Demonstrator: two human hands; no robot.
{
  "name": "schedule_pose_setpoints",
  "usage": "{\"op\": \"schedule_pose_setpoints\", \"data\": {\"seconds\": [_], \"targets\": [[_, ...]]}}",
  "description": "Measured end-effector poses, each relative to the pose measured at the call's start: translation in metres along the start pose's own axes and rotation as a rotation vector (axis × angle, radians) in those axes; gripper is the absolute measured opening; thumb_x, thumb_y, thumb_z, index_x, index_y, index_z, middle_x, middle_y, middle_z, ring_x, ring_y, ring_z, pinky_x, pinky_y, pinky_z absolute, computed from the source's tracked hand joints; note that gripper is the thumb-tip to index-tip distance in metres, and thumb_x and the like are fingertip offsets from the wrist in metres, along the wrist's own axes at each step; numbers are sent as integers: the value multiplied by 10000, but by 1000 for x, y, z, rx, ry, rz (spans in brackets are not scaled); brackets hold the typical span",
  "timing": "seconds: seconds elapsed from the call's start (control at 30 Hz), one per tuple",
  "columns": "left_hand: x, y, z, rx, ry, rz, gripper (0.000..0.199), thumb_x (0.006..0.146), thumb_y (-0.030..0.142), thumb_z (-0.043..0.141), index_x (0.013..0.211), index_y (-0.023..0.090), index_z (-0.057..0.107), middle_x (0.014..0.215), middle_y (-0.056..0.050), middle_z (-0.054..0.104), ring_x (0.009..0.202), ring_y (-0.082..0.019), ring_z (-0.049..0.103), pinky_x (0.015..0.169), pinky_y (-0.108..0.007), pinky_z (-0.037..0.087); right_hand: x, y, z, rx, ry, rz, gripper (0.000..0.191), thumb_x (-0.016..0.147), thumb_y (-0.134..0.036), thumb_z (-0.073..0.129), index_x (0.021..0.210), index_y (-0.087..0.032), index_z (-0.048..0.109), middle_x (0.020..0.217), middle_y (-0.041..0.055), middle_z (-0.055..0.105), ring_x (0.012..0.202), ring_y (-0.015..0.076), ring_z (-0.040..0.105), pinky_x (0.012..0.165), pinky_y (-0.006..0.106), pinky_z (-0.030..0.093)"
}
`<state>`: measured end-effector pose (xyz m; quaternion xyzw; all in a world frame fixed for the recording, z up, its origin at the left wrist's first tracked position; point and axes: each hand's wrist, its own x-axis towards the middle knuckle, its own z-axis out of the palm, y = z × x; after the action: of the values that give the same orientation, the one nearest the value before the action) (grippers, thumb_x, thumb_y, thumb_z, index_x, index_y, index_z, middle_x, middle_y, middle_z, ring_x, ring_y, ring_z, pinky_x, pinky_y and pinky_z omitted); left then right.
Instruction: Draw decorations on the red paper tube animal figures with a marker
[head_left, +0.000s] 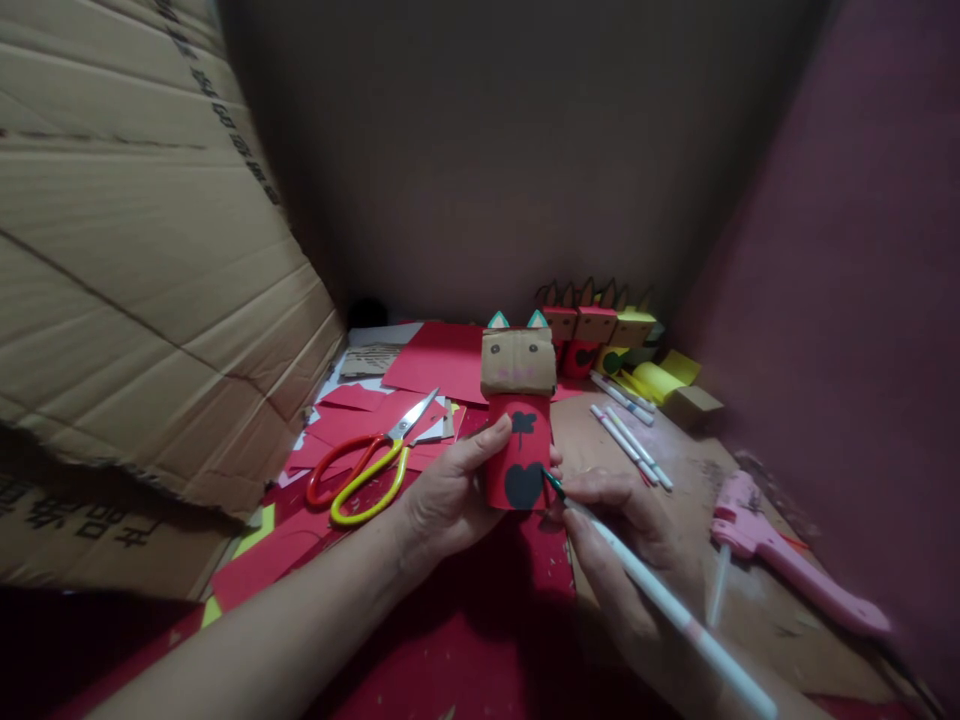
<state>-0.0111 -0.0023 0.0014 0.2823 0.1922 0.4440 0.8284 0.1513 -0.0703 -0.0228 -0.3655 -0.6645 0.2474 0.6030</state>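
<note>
In my left hand (454,485) is an upright paper animal figure (517,365), with the thumb in front and the fingers behind its red body. It has a box-shaped cardboard head, drawn eyes, and two small pointed ears with teal edges. Two dark shapes, a small clover-like one and a larger heart-like one, mark the red body. My right hand (626,535) pinches a white marker pen (671,605) close to its dark green tip. That tip meets the right edge of the larger dark shape, or sits just beside it; I cannot tell which.
Scissors (367,470) with red and yellow handles lie left on red paper sheets (435,360). Several similar figures (596,325) stand at the back. More markers (630,447) and a pink glue gun (787,565) lie right. A large cardboard sheet (135,270) rises on the left.
</note>
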Motion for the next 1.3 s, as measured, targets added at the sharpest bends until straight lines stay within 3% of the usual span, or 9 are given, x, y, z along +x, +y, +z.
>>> {"op": "schedule_pose_setpoints", "data": {"seconds": [0.2,0.37,0.53,0.7,0.9,1.07,1.3], "targets": [[-1,0,2,5,12,-1,332,802,376,808,886,56,779,803,-142,782,721,-209,734,708,-305,600,1,-3,-1,17,-19,-29,228,970,-137,597,1109,-315,629,979,-19,690,909,86,694,858,154,559],[0,-1,1,9,10,2,354,811,401,800,887,56,781,802,-150,777,736,-215,732,726,-315,594,1,-3,-1,33,-32,-61,283,959,-103,586,1145,-314,619,1038,6,691,977,115,704,936,214,567],[-1,0,0,12,-15,-5,375,778,411,830,895,60,772,811,-143,774,722,-214,726,731,-320,586,0,-2,-1,-10,13,-12,219,946,-146,630,1095,-306,644,958,8,680,892,130,715,857,230,604],[-1,0,1,42,-26,18,365,803,422,804,897,71,767,812,-136,770,724,-214,723,744,-321,576,1,-2,0,-20,17,-17,233,941,-143,625,1108,-303,645,968,20,684,873,144,712,872,278,614],[0,0,2,43,0,11,344,797,404,807,892,76,769,799,-132,776,699,-206,721,735,-319,586,2,0,-1,1,-3,-20,279,950,-123,609,1143,-323,631,1029,1,682,966,109,718,898,194,578],[-1,0,3,47,35,3,323,798,394,804,869,80,773,770,-127,783,673,-209,727,712,-317,594,2,-2,-1,2,-23,-38,280,953,-111,596,1140,-317,630,1041,1,700,937,113,703,907,208,571],[-1,-1,2,75,60,3,307,837,394,767,887,91,760,807,-145,786,832,-277,767,849,-384,587,0,-7,0,-33,-33,-86,262,964,-116,564,1135,-311,601,1015,0,680,828,122,652,804,217,565]]}}
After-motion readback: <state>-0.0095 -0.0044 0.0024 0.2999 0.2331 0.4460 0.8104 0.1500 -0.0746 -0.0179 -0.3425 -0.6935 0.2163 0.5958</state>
